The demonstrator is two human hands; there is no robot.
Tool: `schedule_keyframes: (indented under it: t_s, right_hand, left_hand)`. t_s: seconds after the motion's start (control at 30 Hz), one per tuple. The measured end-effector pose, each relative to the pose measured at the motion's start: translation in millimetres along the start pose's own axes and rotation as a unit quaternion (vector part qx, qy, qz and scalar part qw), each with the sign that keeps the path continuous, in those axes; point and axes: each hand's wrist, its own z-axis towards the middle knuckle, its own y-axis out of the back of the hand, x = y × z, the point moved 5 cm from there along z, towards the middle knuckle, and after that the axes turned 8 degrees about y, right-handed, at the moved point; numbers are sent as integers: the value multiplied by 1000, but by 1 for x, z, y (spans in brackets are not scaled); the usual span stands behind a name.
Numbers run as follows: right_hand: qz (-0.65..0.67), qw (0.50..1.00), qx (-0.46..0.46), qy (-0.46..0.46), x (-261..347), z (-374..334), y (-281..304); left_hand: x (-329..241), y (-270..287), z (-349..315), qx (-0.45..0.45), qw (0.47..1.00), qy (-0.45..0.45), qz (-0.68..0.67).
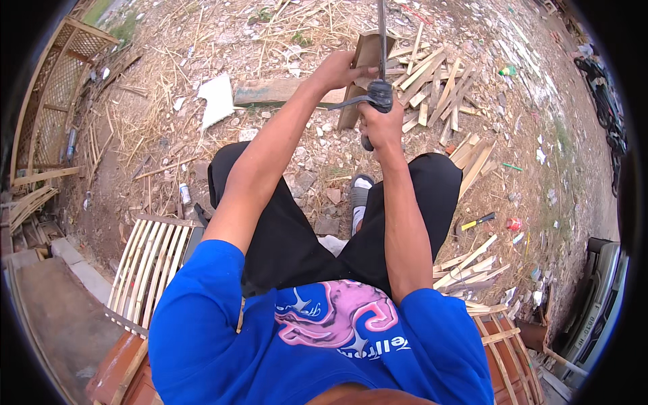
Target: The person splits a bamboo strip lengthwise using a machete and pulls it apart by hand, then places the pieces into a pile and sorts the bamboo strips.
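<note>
The person's left hand holds a brown board in its fingers; the right hand wraps its own round a blade's black handle, wood strips nearby.

I see a long dark metal blade, matt-black wrapped handle and dull, flat brown wooden board.
</note>
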Motion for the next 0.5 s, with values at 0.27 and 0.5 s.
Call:
schedule_keyframes:
  t_s: [0.27, 0.5]
  right_hand:
    - [-9, 999, 34, 7, 7, -9, -6]
    - [64, 996, 42, 45, 74, -12, -8]
  left_hand:
    - [19, -10, -10, -42, 992, 42, -111]
    - [-42, 48, 7, -139, 980, -136, -42]
